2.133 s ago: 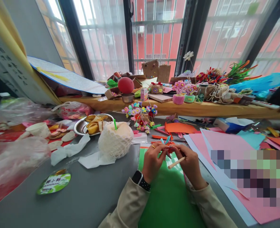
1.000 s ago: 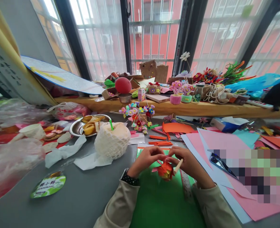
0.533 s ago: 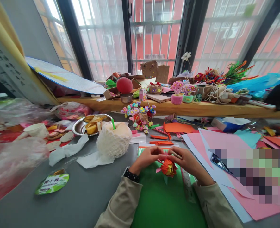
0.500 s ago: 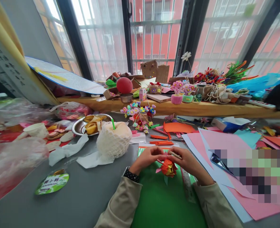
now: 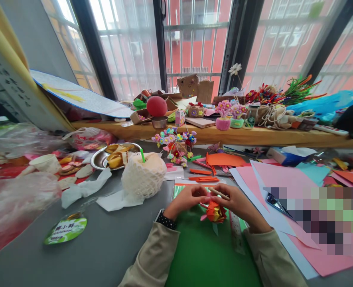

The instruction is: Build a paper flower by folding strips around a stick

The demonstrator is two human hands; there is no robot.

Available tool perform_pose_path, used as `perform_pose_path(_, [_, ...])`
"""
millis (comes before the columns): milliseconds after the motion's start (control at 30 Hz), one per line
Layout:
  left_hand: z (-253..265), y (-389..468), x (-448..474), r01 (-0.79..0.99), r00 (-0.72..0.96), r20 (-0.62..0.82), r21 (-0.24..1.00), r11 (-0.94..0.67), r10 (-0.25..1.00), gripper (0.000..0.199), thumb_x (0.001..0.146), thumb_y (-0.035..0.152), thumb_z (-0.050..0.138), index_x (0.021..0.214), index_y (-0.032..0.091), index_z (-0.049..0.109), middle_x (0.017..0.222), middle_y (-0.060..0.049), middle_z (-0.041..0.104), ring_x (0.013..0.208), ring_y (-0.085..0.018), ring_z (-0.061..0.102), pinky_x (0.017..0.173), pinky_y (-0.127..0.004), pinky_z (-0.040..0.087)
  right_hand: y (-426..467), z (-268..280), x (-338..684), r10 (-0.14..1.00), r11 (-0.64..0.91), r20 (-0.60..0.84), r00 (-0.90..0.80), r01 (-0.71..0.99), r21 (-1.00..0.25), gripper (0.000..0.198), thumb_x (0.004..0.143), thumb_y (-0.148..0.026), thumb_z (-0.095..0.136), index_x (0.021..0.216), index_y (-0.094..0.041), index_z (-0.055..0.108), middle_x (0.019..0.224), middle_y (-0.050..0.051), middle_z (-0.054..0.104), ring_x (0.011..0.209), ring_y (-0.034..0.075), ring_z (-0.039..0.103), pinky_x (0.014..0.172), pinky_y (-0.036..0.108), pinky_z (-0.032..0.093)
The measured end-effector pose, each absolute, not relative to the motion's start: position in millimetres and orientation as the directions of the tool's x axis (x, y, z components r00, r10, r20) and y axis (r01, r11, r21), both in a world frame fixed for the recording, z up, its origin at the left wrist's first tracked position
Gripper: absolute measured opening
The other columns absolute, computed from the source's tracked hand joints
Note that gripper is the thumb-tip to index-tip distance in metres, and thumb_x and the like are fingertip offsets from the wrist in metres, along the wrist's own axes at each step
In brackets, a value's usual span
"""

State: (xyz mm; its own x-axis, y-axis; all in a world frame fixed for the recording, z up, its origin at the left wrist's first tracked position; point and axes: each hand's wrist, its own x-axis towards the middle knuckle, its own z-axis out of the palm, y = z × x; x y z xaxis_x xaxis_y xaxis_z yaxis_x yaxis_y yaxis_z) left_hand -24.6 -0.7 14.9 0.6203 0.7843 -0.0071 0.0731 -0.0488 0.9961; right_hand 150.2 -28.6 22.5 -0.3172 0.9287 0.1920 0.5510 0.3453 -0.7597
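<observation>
An orange and yellow paper flower [image 5: 215, 211] with pink strips and a pale green tip hangs just below my fingertips, over the green board. My left hand [image 5: 192, 199], with a dark dotted band at the wrist, is closed in a pinch on a pink paper part at the back of the flower. A thin pale stick [image 5: 219, 193] lies in the grip of my right hand [image 5: 234, 200], whose fingertips meet the same pink part. The exact hold is partly hidden by the fingers. Beneath is the green cutting mat [image 5: 206, 255], with a clear ruler [image 5: 237, 235] on its right side.
Left of the mat stand a coconut in white netting [image 5: 144, 175] and a metal bowl with banana peels [image 5: 96, 160]. Orange paper strips [image 5: 203, 179] lie beyond my hands. Pink and white sheets [image 5: 272, 179] spread to the right. Pipe-cleaner flowers [image 5: 176, 145] stand behind.
The paper flower has shifted slightly to the right and turned a little under my fingers. Both hands keep nearly the same place.
</observation>
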Motion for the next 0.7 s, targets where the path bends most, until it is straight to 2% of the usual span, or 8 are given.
perform_pose_path(200, [12.7, -0.9, -24.9, 0.092, 0.658, 0.002, 0.992, -0.083, 0.753, 0.028, 0.063, 0.035, 0.061, 0.079, 0.013, 0.056, 0.075, -0.002, 0.056, 0.07, -0.011, 0.052, 0.061, -0.022, 0.042, -32.1, 27.3, 150.1, 0.938, 0.314, 0.156, -0.308, 0.575, -0.756, 0.019, 0.072, -0.033, 0.052, 0.074, -0.016, 0.059, 0.068, 0.001, 0.06, 0.061, 0.012, 0.054, 0.052, 0.021, 0.039])
perform_pose_path(367, [14.1, -1.8, -24.6, 0.108, 0.667, -0.015, 0.991, -0.077, 0.745, 0.029, 0.062, 0.037, 0.061, 0.075, 0.012, 0.055, 0.07, 0.0, 0.055, 0.065, -0.009, 0.051, 0.058, -0.021, 0.041, -34.1, 32.2, 148.8, 0.939, 0.294, 0.118, -0.322, 0.577, -0.762, 0.017, 0.071, -0.032, 0.054, 0.068, -0.015, 0.057, 0.058, -0.002, 0.055, 0.049, 0.009, 0.047, 0.043, 0.019, 0.033])
perform_pose_path(700, [15.3, -0.6, -28.5, 0.107, 0.669, 0.004, 0.989, -0.102, 0.743, 0.025, 0.061, 0.035, 0.063, 0.069, 0.012, 0.056, 0.064, 0.001, 0.055, 0.06, -0.009, 0.051, 0.056, -0.02, 0.038, -32.7, 28.9, 148.5, 0.927, 0.324, 0.135, -0.35, 0.567, -0.757, 0.022, 0.071, -0.036, 0.053, 0.066, -0.016, 0.055, 0.059, -0.002, 0.051, 0.049, 0.008, 0.043, 0.042, 0.019, 0.03])
